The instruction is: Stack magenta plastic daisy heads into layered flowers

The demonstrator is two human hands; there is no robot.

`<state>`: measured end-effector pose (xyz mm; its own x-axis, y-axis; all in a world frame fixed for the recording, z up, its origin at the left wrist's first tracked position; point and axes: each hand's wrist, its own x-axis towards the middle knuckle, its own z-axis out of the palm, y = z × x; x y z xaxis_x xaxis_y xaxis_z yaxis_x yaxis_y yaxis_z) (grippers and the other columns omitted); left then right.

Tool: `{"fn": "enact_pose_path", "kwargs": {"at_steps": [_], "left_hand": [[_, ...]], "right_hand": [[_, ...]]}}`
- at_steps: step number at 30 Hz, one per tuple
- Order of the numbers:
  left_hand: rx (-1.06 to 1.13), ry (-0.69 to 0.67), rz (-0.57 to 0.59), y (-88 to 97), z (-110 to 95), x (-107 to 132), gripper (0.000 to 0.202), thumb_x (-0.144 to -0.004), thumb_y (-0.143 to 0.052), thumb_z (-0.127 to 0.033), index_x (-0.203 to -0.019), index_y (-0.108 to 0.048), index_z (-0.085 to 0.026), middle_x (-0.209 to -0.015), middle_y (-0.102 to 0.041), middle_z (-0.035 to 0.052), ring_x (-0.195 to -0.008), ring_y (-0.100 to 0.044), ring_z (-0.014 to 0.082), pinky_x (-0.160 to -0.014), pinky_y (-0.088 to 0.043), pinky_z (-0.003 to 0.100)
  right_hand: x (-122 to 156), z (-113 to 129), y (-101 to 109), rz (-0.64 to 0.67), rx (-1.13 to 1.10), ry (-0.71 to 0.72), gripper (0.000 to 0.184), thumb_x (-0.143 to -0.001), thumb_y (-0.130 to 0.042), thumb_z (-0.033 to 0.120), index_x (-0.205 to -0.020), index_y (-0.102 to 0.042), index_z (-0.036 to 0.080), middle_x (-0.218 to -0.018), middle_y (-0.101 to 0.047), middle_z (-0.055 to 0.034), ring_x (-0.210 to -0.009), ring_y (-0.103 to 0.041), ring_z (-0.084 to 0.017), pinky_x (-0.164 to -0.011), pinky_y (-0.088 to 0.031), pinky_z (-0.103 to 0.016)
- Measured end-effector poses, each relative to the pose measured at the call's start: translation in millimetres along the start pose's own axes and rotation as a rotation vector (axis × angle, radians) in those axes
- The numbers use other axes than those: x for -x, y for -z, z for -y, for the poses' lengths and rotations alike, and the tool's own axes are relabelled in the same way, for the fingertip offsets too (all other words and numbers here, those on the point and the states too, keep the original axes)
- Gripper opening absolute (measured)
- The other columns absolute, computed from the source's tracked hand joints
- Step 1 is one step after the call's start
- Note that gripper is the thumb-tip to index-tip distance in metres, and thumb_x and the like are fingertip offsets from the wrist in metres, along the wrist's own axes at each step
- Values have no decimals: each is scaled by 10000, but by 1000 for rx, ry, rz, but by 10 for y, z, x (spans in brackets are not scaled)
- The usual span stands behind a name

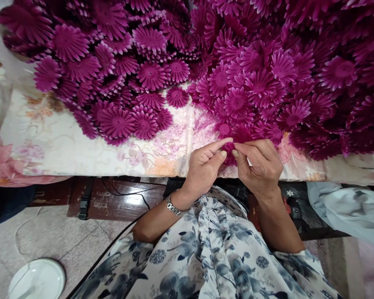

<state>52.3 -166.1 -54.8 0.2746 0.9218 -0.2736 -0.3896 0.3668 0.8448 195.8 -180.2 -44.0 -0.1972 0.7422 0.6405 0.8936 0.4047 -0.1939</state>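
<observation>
The bench is covered by a pale floral cloth and heaped with magenta flower pieces. Below it, tiled floor and a dark wooden board are seen. A white dish, its contents not discernible, lies on the floor. One flower is pinched at the bench edge between the left hand and right hand; both grips are closed on it.

Floral-clothed table, heaped magenta fabric flowers
</observation>
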Motion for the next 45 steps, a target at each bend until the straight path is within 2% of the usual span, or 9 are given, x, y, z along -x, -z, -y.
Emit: {"fn": "enact_pose_path", "kwargs": {"at_steps": [4, 9, 13, 19, 22, 25, 30, 39, 45], "left_hand": [[47, -6, -26, -13, -47, 18, 283, -720, -723, -288, -996, -740, -224, -663, -649, 9, -662, -570, 114, -562, -443, 207], [24, -7, -42, -30, -62, 11, 285, -720, -713, -292, -991, -737, -204, -773, -698, 21, -714, -590, 113, -650, -474, 217], [-3, 20, -38, -17, -40, 19, 321, -720, -708, -304, -1015, -729, -179, -692, -666, 9, -596, -525, 82, -586, -439, 209], [-3, 1, -72, 30, -83, 43, 297, -728, -713, -313, -1000, -737, -198, -509, -492, -39, -477, -328, 48, -446, -286, 189], [17, -23, -107, 20, -111, 26, 258, -718, -722, -297, -954, -748, -197, -520, -502, -41, -500, -333, 47, -478, -309, 186], [33, -20, -111, -4, -118, 11, 246, -708, -726, -281, -935, -749, -189, -558, -557, -38, -517, -372, 45, -514, -348, 179], [29, -9, -43, -3, -54, 20, 298, -745, -695, -283, -1026, -722, -188, -808, -700, 6, -711, -575, 81, -697, -464, 204], [101, 18, -30, 1, -38, 31, 274, -730, -710, -294, -988, -732, -201, -795, -739, 21, -725, -676, 137, -720, -548, 271], [94, 13, 62, -12, -89, 44, 375, -743, -700, -375, -1078, -691, -205, -936, -737, 38, -818, -677, 137, -787, -533, 259]], "right_hand": [[-6, -33, 73, -89, -13, -85, 61, -831, -590, 186, -870, -608, 228, -745, -633, -10, -715, -568, -148, -667, -450, -291], [-66, 47, 97, 80, -108, -56, 94, -853, -579, 281, -916, -605, 216, -823, -650, -30, -779, -589, -166, -717, -457, -313], [-64, 105, 18, 74, -83, -15, 57, -837, -605, 217, -790, -574, 212, -692, -616, -5, -689, -564, -147, -662, -455, -283], [-7, -325, 128, -260, 222, -115, 113, -802, -654, 236, -910, -652, 203, -774, -667, -49, -751, -606, -182, -680, -446, -308], [-35, -473, 223, -206, 326, -126, 315, -807, -646, 345, -1086, -661, 198, -1000, -673, -130, -915, -614, -258, -777, -429, -391], [-77, -307, 206, -69, 126, -59, 348, -787, -673, 350, -1093, -648, 188, -985, -660, -117, -897, -602, -232, -777, -447, -374], [-92, 86, 23, 143, -91, 13, 57, -845, -599, 233, -843, -612, 177, -753, -637, -38, -718, -555, -155, -688, -447, -302], [-61, -24, 29, -41, 117, -19, 38, -824, -586, 136, -830, -593, 173, -702, -641, -31, -658, -539, -145, -646, -433, -279], [-94, 53, 54, -46, 20, -43, 41, -832, -594, 159, -854, -597, 194, -735, -646, -16, -692, -564, -134, -665, -454, -267]]}}
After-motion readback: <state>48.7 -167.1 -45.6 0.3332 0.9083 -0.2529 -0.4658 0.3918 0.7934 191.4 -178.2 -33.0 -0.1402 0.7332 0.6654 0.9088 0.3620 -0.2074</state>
